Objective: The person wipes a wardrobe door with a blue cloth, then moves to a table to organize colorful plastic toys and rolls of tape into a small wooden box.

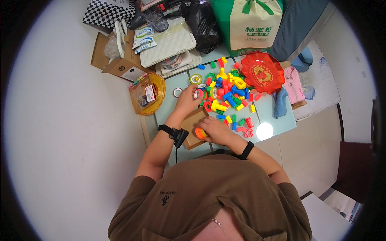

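My left hand [188,101] has its fingers around a pink tape roll [198,94] at the left edge of the toy pile. Against that roll stand other small tape rolls, among them a green-rimmed one [213,92]. My right hand [214,129] grips orange and yellow tape rolls [199,133] over an open cardboard box [193,120]. Beyond the hands lie plastic building bricks [234,118] and large toy bolts and nuts, such as a yellow bolt [219,106]. A yellow-green tape roll [196,79] and a dark-rimmed white roll [177,92] lie farther back.
A red plastic dish [262,72] and a blue cloth [280,103] are at the right. An amber dish [161,93] with packets is at the left. Behind stand an opened carton [116,67], white trays [169,45], a black plastic bag [208,30] and a green-and-cream bag [251,27].
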Tool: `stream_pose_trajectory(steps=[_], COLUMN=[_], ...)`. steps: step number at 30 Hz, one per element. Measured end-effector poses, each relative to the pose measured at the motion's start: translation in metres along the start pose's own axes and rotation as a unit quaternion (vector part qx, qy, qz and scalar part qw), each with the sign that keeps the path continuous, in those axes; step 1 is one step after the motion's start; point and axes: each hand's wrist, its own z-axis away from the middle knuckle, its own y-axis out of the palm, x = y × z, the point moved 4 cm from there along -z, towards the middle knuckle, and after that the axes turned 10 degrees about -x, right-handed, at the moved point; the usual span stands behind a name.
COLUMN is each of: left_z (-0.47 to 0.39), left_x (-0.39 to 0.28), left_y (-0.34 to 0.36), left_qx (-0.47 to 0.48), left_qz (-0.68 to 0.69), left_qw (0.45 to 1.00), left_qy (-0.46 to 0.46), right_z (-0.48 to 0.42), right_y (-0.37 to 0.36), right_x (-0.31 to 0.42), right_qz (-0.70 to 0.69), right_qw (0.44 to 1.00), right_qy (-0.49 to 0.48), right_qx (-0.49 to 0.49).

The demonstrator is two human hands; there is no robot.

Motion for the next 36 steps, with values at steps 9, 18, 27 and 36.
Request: stream_pose_trajectory(steps=[9,18,27,36], left_z=[-0.005,-0.005,0.027,0.120], left_x=[-0.003,0.000,-0.011,-0.006], left_y=[0.012,0.020,-0.028,-0.046], left_qx=[-0.015,0.005,-0.036,0.041], left_qz=[-0.037,-0.051,0.049,0.112], left_qw=[0.999,0.999,0.998,0.989], left_qy=[0.003,0.018,0.005,-0.083], right_z=[0.003,0.001,-0.005,-0.007], right_y=[0.002,0.001,-0.019,-0.029], right_x=[-0.002,-0.002,0.000,0.006], right_qz=[-0.021,-0.030,-0.054,-0.070], right_qw=[1.000,0.999,0.995,0.993], right_qy=[0.014,0.014,-0.007,0.053], right_qx=[-0.010,0.004,-0.078,-0.085])
